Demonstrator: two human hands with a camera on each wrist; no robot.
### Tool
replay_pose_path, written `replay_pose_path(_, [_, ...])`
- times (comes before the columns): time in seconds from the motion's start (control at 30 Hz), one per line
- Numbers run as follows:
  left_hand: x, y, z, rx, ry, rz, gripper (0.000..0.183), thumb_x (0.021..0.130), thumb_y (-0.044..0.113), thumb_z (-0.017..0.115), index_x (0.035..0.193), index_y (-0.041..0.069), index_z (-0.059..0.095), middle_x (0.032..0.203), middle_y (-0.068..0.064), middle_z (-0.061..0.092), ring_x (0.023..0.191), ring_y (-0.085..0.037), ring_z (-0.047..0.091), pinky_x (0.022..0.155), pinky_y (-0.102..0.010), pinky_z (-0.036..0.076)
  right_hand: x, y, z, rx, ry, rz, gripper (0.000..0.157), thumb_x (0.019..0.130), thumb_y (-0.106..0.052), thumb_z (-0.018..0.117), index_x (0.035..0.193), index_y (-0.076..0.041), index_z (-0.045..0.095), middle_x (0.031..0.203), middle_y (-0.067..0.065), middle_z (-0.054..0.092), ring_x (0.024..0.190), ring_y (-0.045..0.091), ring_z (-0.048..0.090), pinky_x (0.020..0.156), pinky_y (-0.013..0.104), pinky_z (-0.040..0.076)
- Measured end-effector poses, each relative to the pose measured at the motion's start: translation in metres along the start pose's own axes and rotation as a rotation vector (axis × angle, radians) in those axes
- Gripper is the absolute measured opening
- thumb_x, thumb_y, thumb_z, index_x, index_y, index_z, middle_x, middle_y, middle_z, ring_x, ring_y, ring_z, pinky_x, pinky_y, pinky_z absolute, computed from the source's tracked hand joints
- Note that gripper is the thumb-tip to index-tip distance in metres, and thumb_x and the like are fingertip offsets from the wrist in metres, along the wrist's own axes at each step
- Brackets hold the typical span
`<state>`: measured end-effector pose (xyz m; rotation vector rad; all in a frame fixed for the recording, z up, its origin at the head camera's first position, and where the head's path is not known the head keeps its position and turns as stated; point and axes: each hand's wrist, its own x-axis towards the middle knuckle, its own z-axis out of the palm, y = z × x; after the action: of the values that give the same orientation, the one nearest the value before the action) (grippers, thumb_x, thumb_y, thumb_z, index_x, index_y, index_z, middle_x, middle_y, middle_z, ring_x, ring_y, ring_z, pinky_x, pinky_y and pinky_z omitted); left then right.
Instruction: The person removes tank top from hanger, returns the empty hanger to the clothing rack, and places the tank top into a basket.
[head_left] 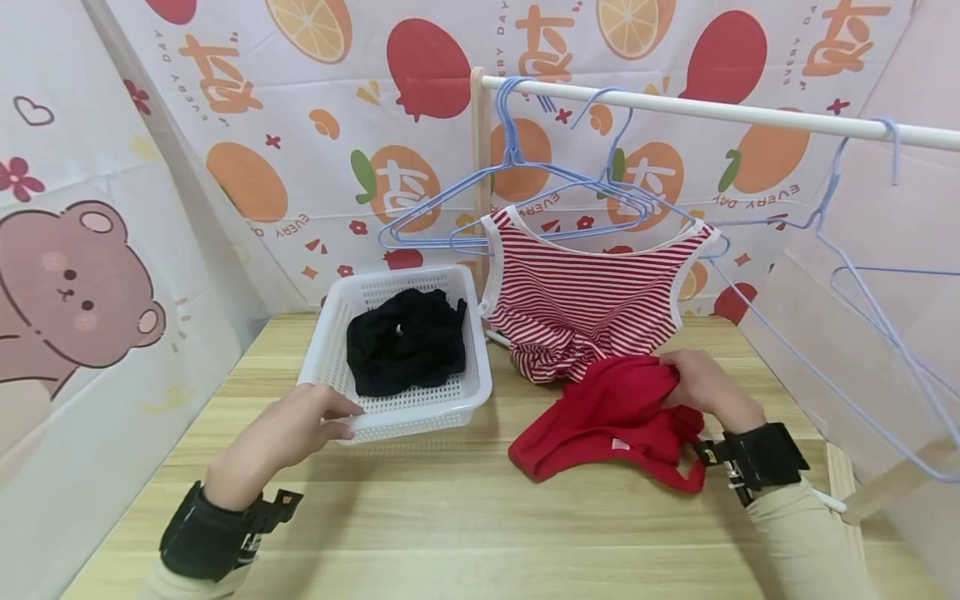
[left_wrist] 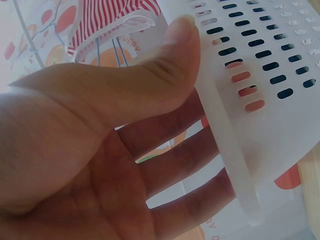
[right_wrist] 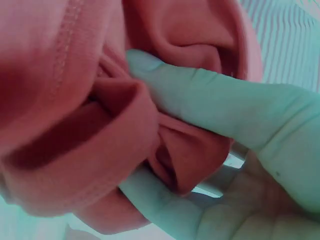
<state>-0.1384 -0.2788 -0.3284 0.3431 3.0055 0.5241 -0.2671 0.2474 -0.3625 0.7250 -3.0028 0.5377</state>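
Note:
My left hand (head_left: pixel 288 429) pinches the front left corner of a white perforated plastic basket (head_left: pixel 442 417). In the left wrist view the thumb (left_wrist: pixel 175 65) lies on one side of the rim and the other fingers go behind it. A crumpled black garment (head_left: pixel 405 342) lies in the basket. My right hand (head_left: pixel 708 387) grips a bunched red garment (head_left: pixel 600 421) with a small white label, above the table's right half. The right wrist view shows its folds (right_wrist: pixel 185 150) between thumb and fingers. Just behind it, a red-and-white striped tank top (head_left: pixel 592 283) hangs on a blue hanger.
A clothes rack with a white rail (head_left: pixel 675 98) crosses the back and right. Several blue hangers (head_left: pixel 513 167) hang at its left end, and another hanger (head_left: pixel 862 275) hangs at the right, close to my right arm. The wooden table (head_left: pixel 450 533) ends at patterned curtains.

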Motion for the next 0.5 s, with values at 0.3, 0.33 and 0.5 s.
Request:
replay_pose_path(0.3, [-0.001,0.0,-0.001,0.004,0.008,0.01,0.025,0.083,0.008,0.083,0.108,0.003,0.08,0.101,-0.013,0.079,0.087,-0.021,0.07,0.073,-0.042,0.058,-0.02,-0.006,-0.029,0.006,0.044,0.014,0.03,0.07,-0.006,0.091,0.09,-0.004,0.068,0.08,0.006,0.069,0.074,0.021,0.058,0.067,0.034,0.046])
replay_pose_path(0.33, [-0.001,0.0,-0.001,0.004,0.007,0.011,0.025,0.083,0.008,0.083,0.108,0.003,0.08,0.101,-0.013,0.078,0.087,-0.021,0.07,0.073,-0.042,0.058,-0.023,-0.006,-0.032,0.008,0.054,0.012,0.03,0.07,-0.006,0.09,0.089,-0.004,0.068,0.08,0.005,0.069,0.074,0.02,0.058,0.067,0.033,0.046])
replay_pose_path(0.5, [-0.001,0.0,-0.001,0.002,0.008,0.014,0.025,0.083,0.007,0.083,0.107,0.003,0.08,0.1,-0.012,0.078,0.086,-0.021,0.069,0.073,-0.042,0.058,-0.035,-0.011,-0.044,0.081,0.088,0.003,0.031,0.071,-0.002,0.089,0.092,0.0,0.067,0.081,0.008,0.069,0.073,0.018,0.061,0.064,0.03,0.048])
